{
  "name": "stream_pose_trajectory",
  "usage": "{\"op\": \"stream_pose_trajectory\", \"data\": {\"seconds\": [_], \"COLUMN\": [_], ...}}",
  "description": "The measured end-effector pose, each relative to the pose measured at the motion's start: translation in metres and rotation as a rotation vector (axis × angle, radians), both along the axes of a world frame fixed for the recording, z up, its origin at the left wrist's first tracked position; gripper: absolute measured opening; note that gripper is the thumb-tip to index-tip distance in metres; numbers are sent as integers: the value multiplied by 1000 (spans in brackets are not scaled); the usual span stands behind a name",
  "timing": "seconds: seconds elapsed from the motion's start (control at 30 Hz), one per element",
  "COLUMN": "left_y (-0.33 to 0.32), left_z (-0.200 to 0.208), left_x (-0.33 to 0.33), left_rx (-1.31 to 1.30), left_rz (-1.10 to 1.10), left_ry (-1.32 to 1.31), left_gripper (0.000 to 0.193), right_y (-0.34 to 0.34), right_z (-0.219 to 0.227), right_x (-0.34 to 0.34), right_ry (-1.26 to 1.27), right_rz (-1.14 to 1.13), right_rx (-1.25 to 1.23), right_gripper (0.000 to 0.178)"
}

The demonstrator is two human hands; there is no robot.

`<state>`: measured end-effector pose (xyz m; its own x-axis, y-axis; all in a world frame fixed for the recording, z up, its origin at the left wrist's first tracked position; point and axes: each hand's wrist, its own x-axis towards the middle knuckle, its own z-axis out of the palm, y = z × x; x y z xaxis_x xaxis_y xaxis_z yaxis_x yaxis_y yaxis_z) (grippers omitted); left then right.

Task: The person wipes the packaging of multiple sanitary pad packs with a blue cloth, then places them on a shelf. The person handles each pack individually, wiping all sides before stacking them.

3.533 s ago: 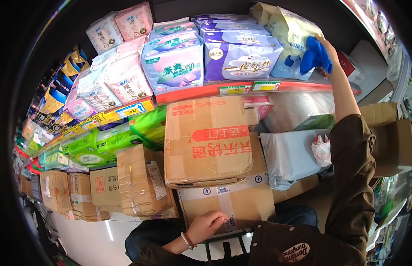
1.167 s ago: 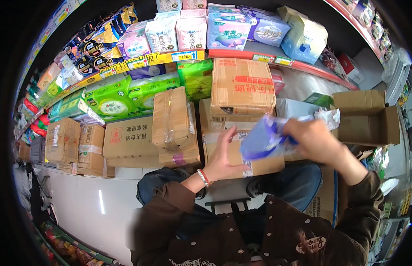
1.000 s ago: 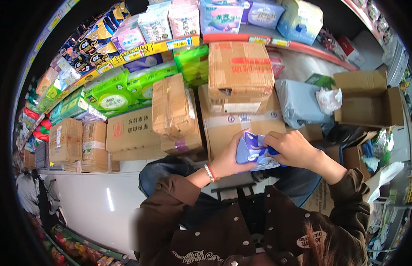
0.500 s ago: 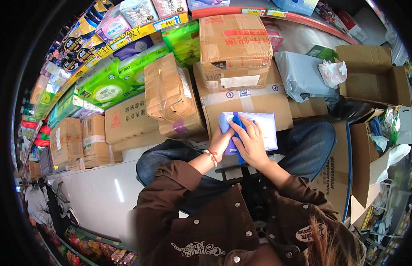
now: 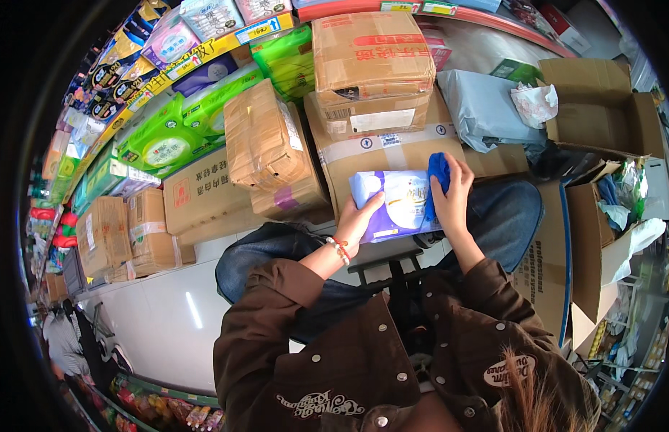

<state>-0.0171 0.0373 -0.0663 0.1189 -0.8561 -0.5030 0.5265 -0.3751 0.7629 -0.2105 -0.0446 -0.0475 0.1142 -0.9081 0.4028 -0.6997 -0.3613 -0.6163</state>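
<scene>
A purple-and-white soft pack [image 5: 400, 201], which looks like sanitary pads, is held over my lap with its printed face up. My left hand [image 5: 354, 223] grips its left end, thumb on top and the other fingers mostly hidden underneath. My right hand [image 5: 455, 196] is closed on a blue cloth [image 5: 438, 178], which lies against the right end of the pack. Just beyond the pack is a large cardboard carton [image 5: 421, 167] with pale tape across it.
A taped carton [image 5: 374, 65] sits on the large one. Left of it, another taped box [image 5: 261, 133] is stacked. A grey plastic-wrapped parcel [image 5: 482, 108] and an open carton [image 5: 590, 108] are at the right. Green packs [image 5: 161, 144] line the shelf at the left.
My right hand has moved right with the blue cloth, from the pack's middle to its right end. My left hand has shifted to the left end, uncovering the printed face.
</scene>
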Motion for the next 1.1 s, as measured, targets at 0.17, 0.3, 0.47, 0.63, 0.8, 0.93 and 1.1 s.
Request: {"op": "stream_pose_trajectory", "data": {"seconds": [0.17,0.3,0.47,0.63,0.8,0.93,1.1], "left_y": [4,9,9,9,8,5,3], "left_z": [-1,-2,-2,-3,-15,-15,-13], "left_x": [-1,-3,-3,-8,-6,2,5], "left_rx": [-95,-123,-45,-36,-41,-14,21], "left_rz": [-6,30,91,160,165,98,81], "left_ry": [-32,49,19,27,73,147,231], "left_gripper": [41,36,47,49,51,52,55], "right_y": [40,55,24,-2,-12,-11,-11], "right_z": [40,27,11,-6,-30,-35,-39], "right_x": [62,82,46,10,-7,-20,-36], "right_ry": [-107,124,195,172,-102,-240,-142], "right_rz": [509,512,354,181,125,145,30], "right_rx": [68,-160,-128,-103,93,237,126], "right_gripper": [44,34,37,45,36,34,33]}}
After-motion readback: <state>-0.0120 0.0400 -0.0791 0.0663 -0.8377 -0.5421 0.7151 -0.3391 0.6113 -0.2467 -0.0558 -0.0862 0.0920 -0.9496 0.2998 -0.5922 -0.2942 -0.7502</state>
